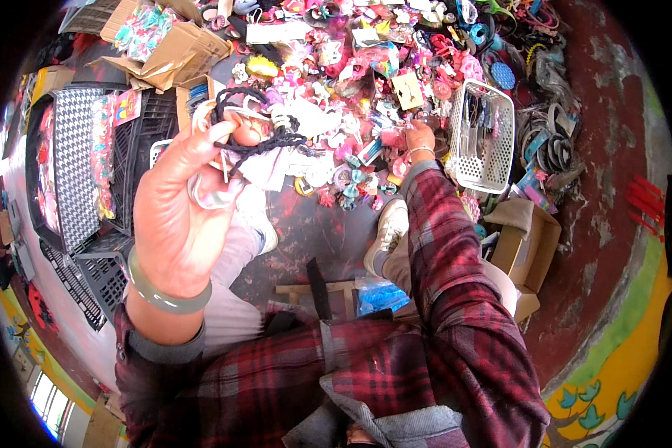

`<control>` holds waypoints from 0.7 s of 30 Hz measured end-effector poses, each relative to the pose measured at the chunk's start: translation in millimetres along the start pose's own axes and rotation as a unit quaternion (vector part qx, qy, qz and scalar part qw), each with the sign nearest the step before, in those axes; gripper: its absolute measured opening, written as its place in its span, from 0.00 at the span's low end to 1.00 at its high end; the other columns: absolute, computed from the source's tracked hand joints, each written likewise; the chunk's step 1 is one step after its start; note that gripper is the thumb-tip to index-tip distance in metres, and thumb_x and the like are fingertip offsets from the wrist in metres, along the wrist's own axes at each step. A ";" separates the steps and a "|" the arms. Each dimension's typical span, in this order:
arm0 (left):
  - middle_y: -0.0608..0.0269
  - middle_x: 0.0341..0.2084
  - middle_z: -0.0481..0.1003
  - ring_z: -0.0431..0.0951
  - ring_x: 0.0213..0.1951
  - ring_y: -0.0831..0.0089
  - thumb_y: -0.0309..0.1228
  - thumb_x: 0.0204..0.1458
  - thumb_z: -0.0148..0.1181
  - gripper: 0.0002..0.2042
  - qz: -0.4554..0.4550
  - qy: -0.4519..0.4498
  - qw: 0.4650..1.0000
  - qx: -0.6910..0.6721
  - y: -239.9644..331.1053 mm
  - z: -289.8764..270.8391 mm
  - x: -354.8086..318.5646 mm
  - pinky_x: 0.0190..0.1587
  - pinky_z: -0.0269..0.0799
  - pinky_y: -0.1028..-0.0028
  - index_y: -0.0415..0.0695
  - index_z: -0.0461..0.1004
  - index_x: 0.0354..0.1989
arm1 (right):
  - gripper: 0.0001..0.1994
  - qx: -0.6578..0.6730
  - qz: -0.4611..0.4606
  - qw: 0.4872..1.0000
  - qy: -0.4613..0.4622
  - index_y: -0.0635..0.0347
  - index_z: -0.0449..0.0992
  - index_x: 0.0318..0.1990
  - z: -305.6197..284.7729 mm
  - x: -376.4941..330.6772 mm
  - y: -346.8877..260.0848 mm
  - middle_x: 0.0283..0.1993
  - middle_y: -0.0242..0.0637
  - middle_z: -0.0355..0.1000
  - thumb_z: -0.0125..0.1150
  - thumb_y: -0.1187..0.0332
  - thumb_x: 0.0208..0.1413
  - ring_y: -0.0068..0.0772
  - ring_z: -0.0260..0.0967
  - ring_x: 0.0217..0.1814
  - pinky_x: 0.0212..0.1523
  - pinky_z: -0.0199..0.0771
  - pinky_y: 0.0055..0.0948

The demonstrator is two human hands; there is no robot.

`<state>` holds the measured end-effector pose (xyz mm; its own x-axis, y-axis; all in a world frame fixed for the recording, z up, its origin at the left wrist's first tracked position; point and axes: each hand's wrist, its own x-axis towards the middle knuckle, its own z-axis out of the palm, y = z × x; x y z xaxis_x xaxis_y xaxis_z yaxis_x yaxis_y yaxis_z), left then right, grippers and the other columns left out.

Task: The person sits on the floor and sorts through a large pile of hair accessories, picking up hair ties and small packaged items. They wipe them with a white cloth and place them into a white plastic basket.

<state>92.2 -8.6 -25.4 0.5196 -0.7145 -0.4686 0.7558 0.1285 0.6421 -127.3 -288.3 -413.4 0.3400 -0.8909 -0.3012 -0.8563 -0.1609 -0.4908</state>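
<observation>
My left hand [190,187] is raised close in front of me, with a jade-coloured bangle on the wrist. Its thumb and fingers pinch black braided hair ties [272,144], and a pale, shiny band [215,196] hangs by the palm. Farther off, my right hand [420,137] reaches into a wide heap of hair accessories [351,97], its fingers curled down among the pieces; what they grip is too small to make out. Bows, flower clips and bands in pink, white, yellow and teal make up the heap.
Right of the heap stands a white perforated basket [485,179] with slim items inside. An opened cardboard box [534,254] lies nearer on that side. At left are dark plastic crates [116,272], a houndstooth-patterned bin [76,172] and a carton [175,60] with bagged pieces.
</observation>
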 end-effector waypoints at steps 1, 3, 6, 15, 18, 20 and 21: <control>0.59 0.33 0.72 0.70 0.36 0.75 0.27 0.51 0.49 0.09 -0.007 -0.007 1.000 -0.005 0.7 1.7 1.4 0.33 0.63 0.80 0.35 0.69 0.38 | 0.20 -0.029 -0.053 0.998 -0.003 0.55 0.74 0.43 0.3 9.0 7.9 0.40 0.46 0.72 0.59 0.59 0.40 0.45 0.68 0.45 0.48 0.66 0.33; 0.58 0.33 0.72 0.70 0.37 0.73 0.26 0.51 0.49 0.09 -0.018 -0.016 1.000 -0.013 1.2 6.3 6.2 0.37 0.64 0.78 0.35 0.69 0.38 | 0.24 -0.085 -0.156 0.984 -0.008 0.54 0.70 0.48 7.2 24.2 27.0 0.44 0.47 0.70 0.58 0.59 0.41 0.47 0.67 0.47 0.48 0.66 0.35; 0.58 0.34 0.71 0.70 0.40 0.71 0.26 0.50 0.49 0.09 -0.017 -0.002 1.000 -0.019 -1.2 7.1 11.2 0.44 0.63 0.75 0.35 0.68 0.38 | 0.27 -0.139 -0.050 0.984 -0.100 0.53 0.64 0.53 17.8 25.3 -0.7 0.46 0.46 0.69 0.57 0.60 0.41 0.47 0.67 0.48 0.48 0.66 0.37; 0.57 0.34 0.71 0.70 0.39 0.73 0.26 0.50 0.49 0.09 -0.013 -0.007 1.000 -0.021 0.5 9.3 8.8 0.42 0.62 0.77 0.35 0.68 0.38 | 0.14 -0.002 -0.028 0.986 -0.166 0.54 0.74 0.35 35.8 -68.2 -61.6 0.36 0.48 0.72 0.54 0.57 0.43 0.51 0.69 0.40 0.41 0.68 0.40; 0.58 0.33 0.72 0.69 0.35 0.76 0.25 0.50 0.48 0.10 -0.016 0.004 0.999 -0.029 1.9 7.2 4.1 0.35 0.63 0.80 0.35 0.68 0.39 | 0.13 0.037 -0.052 0.994 -0.089 0.59 0.73 0.34 26.2 -109.1 -77.9 0.32 0.48 0.71 0.56 0.61 0.43 0.51 0.69 0.37 0.37 0.67 0.40; 0.58 0.33 0.72 0.69 0.34 0.76 0.25 0.50 0.48 0.10 -0.015 0.006 0.999 -0.028 0.5 6.6 1.6 0.34 0.63 0.81 0.35 0.68 0.39 | 0.10 0.087 -0.053 0.994 -0.045 0.63 0.72 0.31 37.0 -121.8 -70.2 0.26 0.44 0.71 0.59 0.66 0.42 0.42 0.70 0.30 0.33 0.68 0.35; 0.58 0.33 0.72 0.69 0.33 0.76 0.25 0.50 0.47 0.10 -0.014 0.008 0.999 -0.028 -0.3 7.1 -0.2 0.33 0.63 0.81 0.34 0.68 0.40 | 0.10 0.145 -0.023 0.988 -0.053 0.63 0.72 0.29 39.5 -124.5 -67.4 0.25 0.42 0.70 0.60 0.66 0.42 0.38 0.69 0.28 0.32 0.68 0.33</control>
<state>89.0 -13.4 -21.1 0.5033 -0.7077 -0.4958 0.7912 0.1468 0.5937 -96.5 -149.7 -375.1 0.4282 -0.8338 -0.3486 -0.6966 -0.0587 -0.7151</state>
